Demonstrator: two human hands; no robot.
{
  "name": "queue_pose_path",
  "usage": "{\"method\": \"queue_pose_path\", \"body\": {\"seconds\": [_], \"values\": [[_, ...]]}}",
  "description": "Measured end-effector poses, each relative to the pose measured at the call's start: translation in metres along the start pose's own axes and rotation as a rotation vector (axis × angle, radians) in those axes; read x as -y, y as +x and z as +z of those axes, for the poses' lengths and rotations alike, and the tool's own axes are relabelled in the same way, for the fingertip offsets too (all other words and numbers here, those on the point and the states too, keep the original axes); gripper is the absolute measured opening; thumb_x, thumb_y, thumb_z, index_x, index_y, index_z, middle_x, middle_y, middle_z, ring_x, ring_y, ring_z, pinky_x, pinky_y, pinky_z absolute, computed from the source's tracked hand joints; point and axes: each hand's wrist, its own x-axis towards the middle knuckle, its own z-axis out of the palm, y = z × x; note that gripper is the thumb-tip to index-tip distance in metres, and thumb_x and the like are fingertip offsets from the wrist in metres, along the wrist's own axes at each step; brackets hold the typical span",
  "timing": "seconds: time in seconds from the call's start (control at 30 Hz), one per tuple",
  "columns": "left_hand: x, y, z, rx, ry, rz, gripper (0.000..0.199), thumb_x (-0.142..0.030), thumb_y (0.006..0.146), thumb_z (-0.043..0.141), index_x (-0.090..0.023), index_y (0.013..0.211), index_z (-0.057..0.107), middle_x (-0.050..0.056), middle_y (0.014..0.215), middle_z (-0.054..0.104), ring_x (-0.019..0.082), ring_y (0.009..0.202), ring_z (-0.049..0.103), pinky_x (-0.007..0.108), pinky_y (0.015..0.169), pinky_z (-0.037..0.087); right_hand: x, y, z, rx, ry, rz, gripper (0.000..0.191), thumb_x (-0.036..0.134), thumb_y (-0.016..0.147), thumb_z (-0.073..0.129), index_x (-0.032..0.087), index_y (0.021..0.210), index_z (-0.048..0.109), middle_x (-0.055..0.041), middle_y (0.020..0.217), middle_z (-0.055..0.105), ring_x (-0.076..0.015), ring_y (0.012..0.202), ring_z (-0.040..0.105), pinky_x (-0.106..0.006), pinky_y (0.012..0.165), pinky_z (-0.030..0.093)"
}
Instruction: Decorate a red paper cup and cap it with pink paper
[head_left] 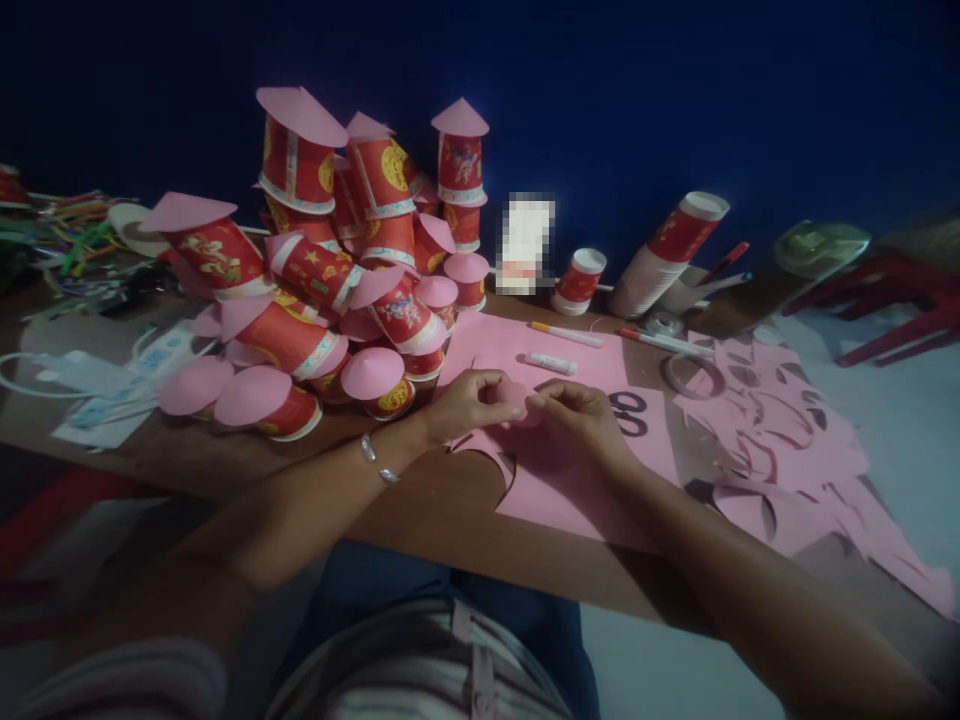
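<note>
My left hand (474,405) and my right hand (583,415) meet over the table, both closed in a pinch. Between them is a small pink paper piece (514,400), rounded in outline, held by the fingers of each hand. Beneath lie pink paper sheets (577,490), one with a curved cut edge. Just beyond my fingers rests a white capped tube (551,363). Beside my right wrist are black loops (630,413) like scissor handles; the rest of that item is hidden. A pile of red paper cups (300,170) with pink cone tops stands left of my hands.
Pink paper offcuts (780,420) and a tape roll (694,377) lie at the right. Pens (566,334), a lone red cup (579,282) and a leaning cup stack (671,255) are farther back. A white power strip (97,375) sits at the left. A red stool (885,305) stands beyond.
</note>
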Motion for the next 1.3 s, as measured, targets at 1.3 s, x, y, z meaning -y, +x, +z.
{"method": "queue_pose_path", "body": {"seconds": [1.3], "values": [[-0.0060,-0.0012,-0.0037,0.016,0.222,0.011,0.024,-0.033,0.070,0.077,-0.015,0.074,0.062,-0.001,0.071,0.060,0.012,0.068,0.053,0.026,0.065,0.041,-0.0046,0.0027,-0.0044,0.084,0.015,0.061,0.028,0.046,0.077,0.082,0.020,0.073,0.074,-0.0015,0.072,0.070,-0.0149,0.066,0.060,-0.031,0.066,0.046]]}}
